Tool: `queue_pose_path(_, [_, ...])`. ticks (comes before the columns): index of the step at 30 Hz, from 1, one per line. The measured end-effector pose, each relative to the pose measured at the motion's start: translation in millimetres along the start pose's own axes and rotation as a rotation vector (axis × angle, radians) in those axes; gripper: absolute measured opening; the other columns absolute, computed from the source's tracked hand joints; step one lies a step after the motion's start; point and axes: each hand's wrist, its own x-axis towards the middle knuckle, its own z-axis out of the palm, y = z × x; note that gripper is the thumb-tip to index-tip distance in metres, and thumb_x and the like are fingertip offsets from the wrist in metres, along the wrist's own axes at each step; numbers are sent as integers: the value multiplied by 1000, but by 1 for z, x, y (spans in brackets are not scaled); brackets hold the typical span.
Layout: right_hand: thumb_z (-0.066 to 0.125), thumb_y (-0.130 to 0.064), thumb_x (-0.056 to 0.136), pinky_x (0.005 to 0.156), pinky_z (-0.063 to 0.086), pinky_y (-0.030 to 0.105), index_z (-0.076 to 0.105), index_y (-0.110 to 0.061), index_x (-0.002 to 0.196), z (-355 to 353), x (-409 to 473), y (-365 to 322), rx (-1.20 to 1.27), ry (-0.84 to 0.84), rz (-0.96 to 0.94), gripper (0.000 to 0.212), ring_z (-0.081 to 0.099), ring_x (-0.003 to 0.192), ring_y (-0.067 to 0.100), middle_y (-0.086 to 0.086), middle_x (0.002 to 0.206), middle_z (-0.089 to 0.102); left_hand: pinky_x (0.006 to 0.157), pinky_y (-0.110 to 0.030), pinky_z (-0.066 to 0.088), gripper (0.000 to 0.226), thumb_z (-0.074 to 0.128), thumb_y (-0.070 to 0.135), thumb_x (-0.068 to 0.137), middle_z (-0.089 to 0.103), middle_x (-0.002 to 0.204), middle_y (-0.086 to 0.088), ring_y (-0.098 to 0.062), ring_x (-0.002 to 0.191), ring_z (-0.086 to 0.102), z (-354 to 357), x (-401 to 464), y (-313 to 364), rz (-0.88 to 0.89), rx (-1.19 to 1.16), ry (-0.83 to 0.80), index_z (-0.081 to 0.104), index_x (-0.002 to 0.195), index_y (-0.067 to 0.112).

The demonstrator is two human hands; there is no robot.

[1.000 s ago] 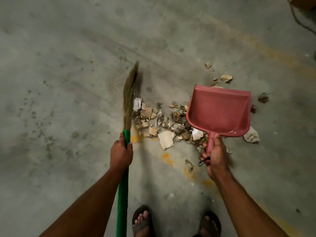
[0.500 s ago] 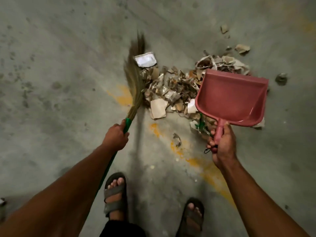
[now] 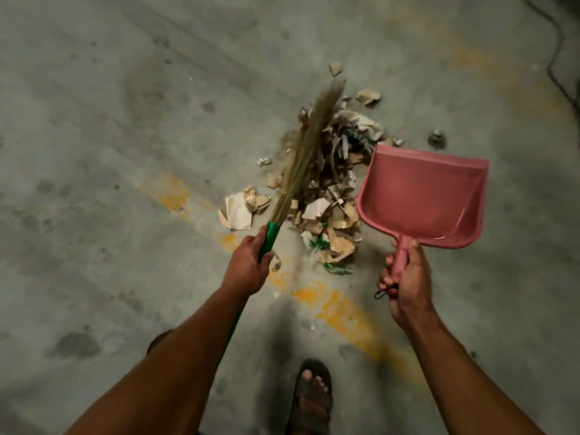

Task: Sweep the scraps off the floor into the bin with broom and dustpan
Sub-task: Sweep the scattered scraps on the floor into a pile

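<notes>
My left hand (image 3: 248, 266) grips the green handle of a grass broom (image 3: 303, 155). Its blurred bristles lie across the left side of a heap of paper and cardboard scraps (image 3: 332, 199) on the concrete floor. My right hand (image 3: 405, 277) grips the handle of a pink dustpan (image 3: 423, 196), held just right of the heap with nothing inside it. A white paper piece (image 3: 238, 211) lies left of the broom. Loose scraps sit beyond the heap (image 3: 368, 96) and off to its right (image 3: 437, 139). No bin is in view.
A worn yellow painted line (image 3: 342, 309) runs diagonally across the floor under the heap. My sandalled foot (image 3: 310, 400) stands at the bottom centre. A dark crack or cable (image 3: 555, 58) runs along the upper right corner.
The broom has swung right, from the heap's left edge onto the scraps, pushing them toward the dustpan. The white paper now lies left of the bristles. The view has shifted.
</notes>
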Motion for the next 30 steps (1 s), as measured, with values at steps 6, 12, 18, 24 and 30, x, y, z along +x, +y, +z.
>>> queue_pose_path(6, [34, -38, 112, 36, 29, 18, 53, -15, 114, -32, -3, -12, 30, 22, -19, 30, 34, 36, 9, 2, 72, 48, 88, -37, 52, 73, 61, 29, 102, 57, 129, -11, -32, 108, 61, 13, -4, 30, 88, 199, -114, 28, 167, 27])
queue_pose_path(12, [34, -41, 113, 37, 31, 20, 52, -15, 116, -51, -10, -16, 45, -8, -11, 32, 35, 38, 9, 0, 71, 52, 86, -31, 48, 70, 63, 29, 103, 60, 128, -6, -23, 103, 60, 8, -32, 37, 78, 95, 72, 32, 166, 27])
queue_pose_path(18, [38, -44, 111, 38, 29, 18, 54, -19, 108, -49, -10, -10, 42, -57, -6, 30, 35, 37, 9, -2, 71, 52, 92, -41, 50, 67, 58, 30, 107, 60, 123, -12, -27, 103, 59, 0, -64, 22, -158, 21, 226, 30, 167, 22])
queue_pose_path(24, [35, -44, 112, 37, 29, 16, 56, -19, 108, -43, -6, -1, -8, -133, 3, 32, 34, 37, 8, 0, 71, 52, 99, -49, 48, 67, 49, 30, 110, 55, 128, -21, -40, 113, 58, 10, -103, -10, -478, -4, 286, 20, 168, 13])
queue_pose_path(30, [35, -43, 112, 36, 28, 16, 56, -19, 108, -52, -1, 7, -70, -189, -2, 32, 34, 38, 8, 0, 72, 52, 95, -53, 59, 66, 49, 33, 106, 57, 126, -22, -40, 104, 66, 54, -129, -43, -706, 12, 66, 25, 164, 14])
